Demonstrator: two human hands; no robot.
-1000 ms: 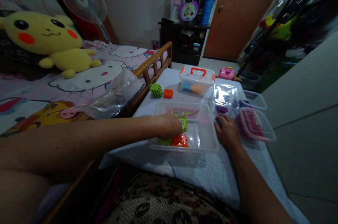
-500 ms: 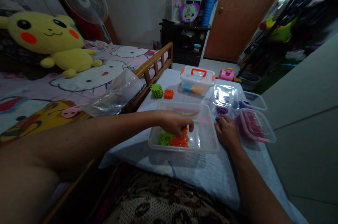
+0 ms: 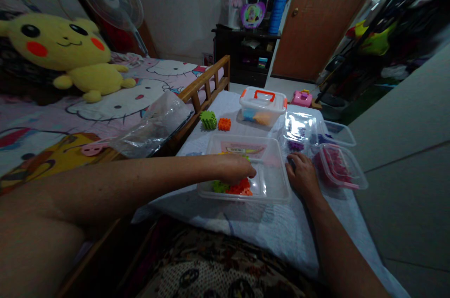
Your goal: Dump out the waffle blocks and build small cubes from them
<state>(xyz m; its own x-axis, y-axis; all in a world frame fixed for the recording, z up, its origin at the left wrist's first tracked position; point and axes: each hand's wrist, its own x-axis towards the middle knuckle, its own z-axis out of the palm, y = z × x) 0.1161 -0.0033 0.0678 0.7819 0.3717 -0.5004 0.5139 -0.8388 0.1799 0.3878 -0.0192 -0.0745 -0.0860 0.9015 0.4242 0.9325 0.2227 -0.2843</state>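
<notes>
My left hand (image 3: 235, 168) reaches down into a clear plastic tub (image 3: 277, 191), over orange interlocking foam-like pieces (image 3: 239, 189). Its fingers bend downward and the tips are mostly hidden, so a hold on any piece cannot be made out. Green pieces (image 3: 221, 186) lie beside the orange ones, partly under my wrist. To the right of the tub, my right hand (image 3: 303, 174) rests on the cloth with fingers spread, holding nothing. Behind the tub stand a green cube (image 3: 208, 120) of joined pieces and a smaller orange block (image 3: 224, 124).
A lidded box (image 3: 263, 107) with an orange handle holds blue and orange pieces at the back. Clear containers with purple pieces (image 3: 296, 146) and dark pink pieces (image 3: 335, 167) stand on the right. A wooden bed rail (image 3: 207, 78) and a plastic bag (image 3: 154, 124) border the left.
My left hand has lowered further into the tub, and its fingers now point down more among the pieces. My right hand stays where it was.
</notes>
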